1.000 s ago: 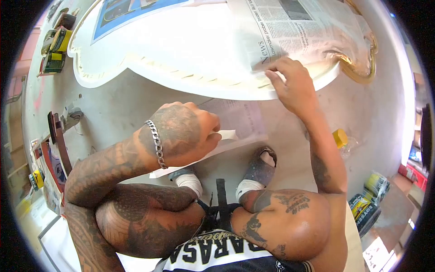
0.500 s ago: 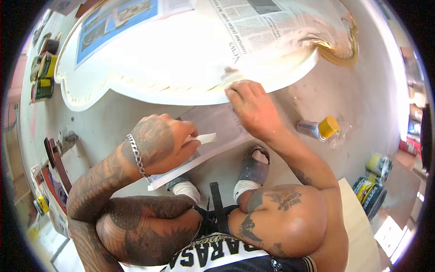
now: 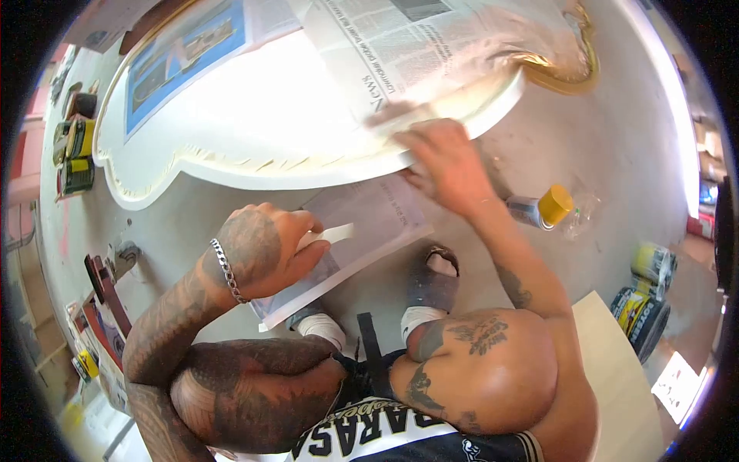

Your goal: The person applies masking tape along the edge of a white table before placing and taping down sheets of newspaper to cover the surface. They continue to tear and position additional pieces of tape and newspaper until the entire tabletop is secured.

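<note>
My left hand (image 3: pixel 273 242) is closed, with a short pale strip of masking tape (image 3: pixel 339 233) pinched between thumb and forefinger. At the near edge of a large white panel with a scalloped outline (image 3: pixel 254 175), my right hand (image 3: pixel 450 165) has its fingers bent over the rim and its thumb low beside it. Motion blurs those fingers a little. Creased, cream-coloured tape runs along the panel's border. Newspaper sheets (image 3: pixel 369 58) cover part of its face. Under my left hand, another newspaper sheet (image 3: pixel 377 212) with a white strip along its edge hangs or lies above the floor.
A spray can with a yellow cap (image 3: pixel 556 205) lies on the floor to the right, beside crumpled clear plastic (image 3: pixel 585 215). Paint tins (image 3: pixel 643 316) stand farther right, and more tins (image 3: pixel 77 175) at the left. Gold trim (image 3: pixel 581 77) edges the panel's far right.
My right hand has slid slightly right and up along the rim. The panel appears shifted left in view. My left hand still holds the tape strip, almost unmoved.
</note>
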Action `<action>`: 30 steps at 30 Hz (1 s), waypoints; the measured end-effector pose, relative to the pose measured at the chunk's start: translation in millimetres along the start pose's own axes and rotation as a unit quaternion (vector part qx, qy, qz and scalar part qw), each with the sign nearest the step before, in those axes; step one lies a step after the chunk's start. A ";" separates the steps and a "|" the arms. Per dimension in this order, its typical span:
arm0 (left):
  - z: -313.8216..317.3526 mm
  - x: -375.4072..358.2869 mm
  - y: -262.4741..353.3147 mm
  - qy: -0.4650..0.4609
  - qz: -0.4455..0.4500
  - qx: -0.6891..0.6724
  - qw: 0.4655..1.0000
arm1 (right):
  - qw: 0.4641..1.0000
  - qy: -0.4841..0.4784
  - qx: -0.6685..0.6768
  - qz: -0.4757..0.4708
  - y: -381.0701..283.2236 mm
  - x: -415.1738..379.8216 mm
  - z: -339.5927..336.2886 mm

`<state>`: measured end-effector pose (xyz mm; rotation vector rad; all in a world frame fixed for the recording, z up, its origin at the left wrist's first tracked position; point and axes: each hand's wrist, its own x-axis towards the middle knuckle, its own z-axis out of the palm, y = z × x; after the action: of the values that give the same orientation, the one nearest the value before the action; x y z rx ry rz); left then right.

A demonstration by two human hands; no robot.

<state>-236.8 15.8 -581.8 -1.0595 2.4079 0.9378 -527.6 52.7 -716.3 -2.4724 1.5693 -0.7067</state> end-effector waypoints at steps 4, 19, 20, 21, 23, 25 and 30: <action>-0.5 -6.5 -13.5 0.009 0.009 -0.025 1.000 | 0.996 0.042 -0.046 0.062 24.6 -5.4 -17.8; -0.7 -10.9 -14.4 -0.046 0.032 -0.071 0.996 | 0.995 0.036 -0.042 0.080 9.4 -0.6 -10.3; 1.7 -11.6 -14.0 -0.053 0.029 -0.081 0.995 | 0.994 0.036 -0.049 0.096 10.2 -3.2 -8.1; 3.1 -10.9 -13.0 -0.060 0.028 -0.089 0.994 | 0.991 0.037 -0.057 0.111 6.0 -0.8 -10.4; 7.3 -7.9 -10.8 -0.067 0.049 -0.101 0.991 | 0.990 -0.002 -0.078 0.121 -9.4 3.0 -8.9; 13.0 -4.0 -10.4 -0.069 0.095 -0.105 0.987 | 0.998 -0.046 0.033 0.034 -35.8 9.6 -4.0; 3.2 -2.6 -7.7 -0.064 0.069 -0.153 0.984 | 0.976 0.061 0.205 0.039 -68.8 21.3 -25.8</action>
<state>-229.1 15.5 -586.0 -0.9056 2.3019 1.4156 -475.2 68.5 -662.7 -2.0914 1.3794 -1.0634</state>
